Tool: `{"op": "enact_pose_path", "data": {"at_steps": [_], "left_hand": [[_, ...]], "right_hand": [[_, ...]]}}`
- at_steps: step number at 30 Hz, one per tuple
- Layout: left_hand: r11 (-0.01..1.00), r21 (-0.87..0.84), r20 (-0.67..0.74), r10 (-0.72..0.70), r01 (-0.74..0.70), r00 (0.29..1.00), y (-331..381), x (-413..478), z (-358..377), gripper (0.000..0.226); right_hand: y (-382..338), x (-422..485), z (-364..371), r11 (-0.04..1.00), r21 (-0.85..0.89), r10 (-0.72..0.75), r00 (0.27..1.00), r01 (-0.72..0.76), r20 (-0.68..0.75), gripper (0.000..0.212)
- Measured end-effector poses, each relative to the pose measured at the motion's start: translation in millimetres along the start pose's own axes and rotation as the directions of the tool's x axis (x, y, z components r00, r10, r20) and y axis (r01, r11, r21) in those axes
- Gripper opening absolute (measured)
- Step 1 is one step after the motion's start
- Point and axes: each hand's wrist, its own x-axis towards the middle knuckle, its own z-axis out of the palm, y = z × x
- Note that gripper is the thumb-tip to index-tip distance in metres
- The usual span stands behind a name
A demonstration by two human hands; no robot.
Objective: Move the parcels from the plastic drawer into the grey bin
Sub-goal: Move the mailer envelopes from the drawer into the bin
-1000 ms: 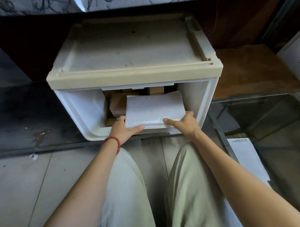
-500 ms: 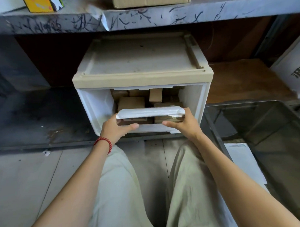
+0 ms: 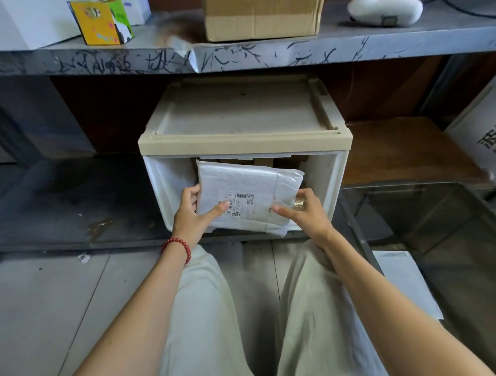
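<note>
In the head view, the white parcel [image 3: 246,196], edge-on half a second ago, is now tipped up with its label showing at the mouth of the plastic drawer [image 3: 242,145]. It looks ready to go to the grey bin [image 3: 451,223] on the right. The left hand [image 3: 194,211] and right hand [image 3: 306,212] each hold a side edge, grip closed, thumbs on the front.

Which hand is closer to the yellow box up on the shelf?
Left. The left hand grips the white parcel, below-right of the yellow box; the right hand holds its other edge, farther away.
</note>
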Motion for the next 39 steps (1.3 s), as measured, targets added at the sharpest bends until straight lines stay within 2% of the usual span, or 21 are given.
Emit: {"op": "enact_pose_path", "data": {"at_steps": [1,3,6,8,12,15,24,28,33,39], "left_hand": [[1.0,0.018,0.016,-0.009,0.009,1.0,-1,1,0,0.083],[0.998,0.061,0.05,-0.033,0.03,0.998,-2,2,0,0.096],[0.99,0.121,0.074,-0.082,0.073,0.994,-7,7,1,0.118],[0.986,0.139,0.069,-0.099,0.089,0.993,-7,8,3,0.124],[0.983,0.163,0.035,-0.094,0.087,0.995,-1,7,10,0.114],[0.974,0.21,-0.017,-0.079,0.081,0.997,-6,10,15,0.098],[0.906,0.419,-0.001,-0.063,0.058,0.998,-3,7,16,0.098],[0.896,0.444,0.014,-0.024,0.015,1.0,-1,2,10,0.095],[0.913,0.407,-0.021,0.042,-0.03,0.999,10,-12,18,0.08],[0.902,0.422,0.017,0.099,-0.096,0.995,32,-24,47,0.078]], "right_hand": [[-2,-1,-1,1.0,0.026,0.015,1.0,-0.015,0.01,0.068],[-2,-1,-1,0.997,0.067,0.029,0.999,-0.031,0.037,0.066],[1,1,-2,0.992,0.12,0.021,0.998,-0.028,0.059,0.087],[3,3,-2,0.99,0.139,0.005,0.997,-0.016,0.079,0.094],[4,3,-1,0.995,0.096,-0.017,0.989,0.003,0.144,0.104],[6,5,2,0.998,0.063,-0.008,0.991,0.0,0.136,0.079],[12,6,-4,0.999,0.037,-0.026,0.997,0.023,0.076,0.087],[9,1,-14,0.994,0.106,-0.014,0.999,0.009,0.046,0.079],[6,-16,-30,0.97,0.243,-0.021,0.999,0.029,-0.035,0.065],[12,-32,-64,0.972,0.234,-0.006,0.993,0.034,-0.122,0.065]]}}
